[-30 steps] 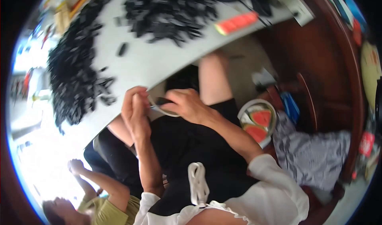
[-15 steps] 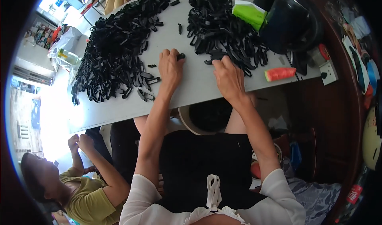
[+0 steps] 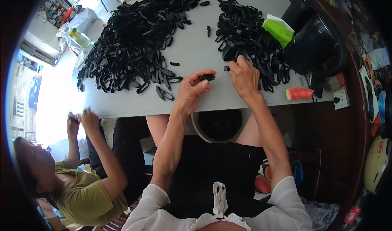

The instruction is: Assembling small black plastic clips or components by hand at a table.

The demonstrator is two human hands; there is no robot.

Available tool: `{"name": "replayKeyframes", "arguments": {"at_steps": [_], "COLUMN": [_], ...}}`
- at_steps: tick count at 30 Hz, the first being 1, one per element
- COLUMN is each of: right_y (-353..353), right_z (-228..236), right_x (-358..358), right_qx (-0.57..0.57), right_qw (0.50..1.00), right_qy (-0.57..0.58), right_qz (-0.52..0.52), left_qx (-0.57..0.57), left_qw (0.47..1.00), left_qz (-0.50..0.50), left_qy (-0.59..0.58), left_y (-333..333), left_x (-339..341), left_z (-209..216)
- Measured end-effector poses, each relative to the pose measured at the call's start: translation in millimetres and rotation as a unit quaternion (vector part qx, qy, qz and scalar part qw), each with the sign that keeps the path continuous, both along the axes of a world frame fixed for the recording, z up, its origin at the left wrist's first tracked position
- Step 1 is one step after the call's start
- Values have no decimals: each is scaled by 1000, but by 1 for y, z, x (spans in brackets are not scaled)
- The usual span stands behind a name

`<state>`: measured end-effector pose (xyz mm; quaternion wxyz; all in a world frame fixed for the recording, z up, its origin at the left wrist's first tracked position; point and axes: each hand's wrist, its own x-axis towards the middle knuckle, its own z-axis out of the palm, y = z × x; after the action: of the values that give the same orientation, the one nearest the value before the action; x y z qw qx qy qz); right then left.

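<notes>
My left hand (image 3: 191,93) is turned partly palm up above the table's near side. Its thumb and fingers pinch a small black plastic part (image 3: 208,77). Just to the right, my right hand (image 3: 246,79) grips a small black plastic piece (image 3: 226,68) at its fingertips, and the two pieces are apart. Behind my right hand spreads a heap of black plastic parts (image 3: 241,25). A larger heap of elongated, hollow black parts (image 3: 134,37) covers the left of the table.
A slice of watermelon (image 3: 299,93) lies by the table's right front edge. Behind it stand a dark jug (image 3: 314,45) and a green packet (image 3: 278,30). A tub with black contents (image 3: 201,127) sits below the table. At lower left a co-worker (image 3: 87,190) holds something small and dark.
My left hand has lifted and rolled toward palm up with its part. My right hand has drawn away from the right heap, holding a small piece. The whole view has shifted.
</notes>
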<state>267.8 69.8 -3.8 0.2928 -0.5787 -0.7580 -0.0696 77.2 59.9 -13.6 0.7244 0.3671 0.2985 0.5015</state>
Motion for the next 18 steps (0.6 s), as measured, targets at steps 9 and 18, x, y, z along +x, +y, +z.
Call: {"name": "replayKeyframes", "arguments": {"at_steps": [9,18], "right_y": [-6,-52], "right_z": [9,28], "right_x": [-5,-35], "right_qx": [-231,-270], "right_qw": [578,747], "right_qy": [763,581], "right_qz": [172,180], "left_qx": [2,30], "left_qw": [1000,996], "left_qz": [-14,39], "left_qy": [-14,73], "left_y": [-21,-44], "left_x": [1,3], "left_z": [-4,11]}}
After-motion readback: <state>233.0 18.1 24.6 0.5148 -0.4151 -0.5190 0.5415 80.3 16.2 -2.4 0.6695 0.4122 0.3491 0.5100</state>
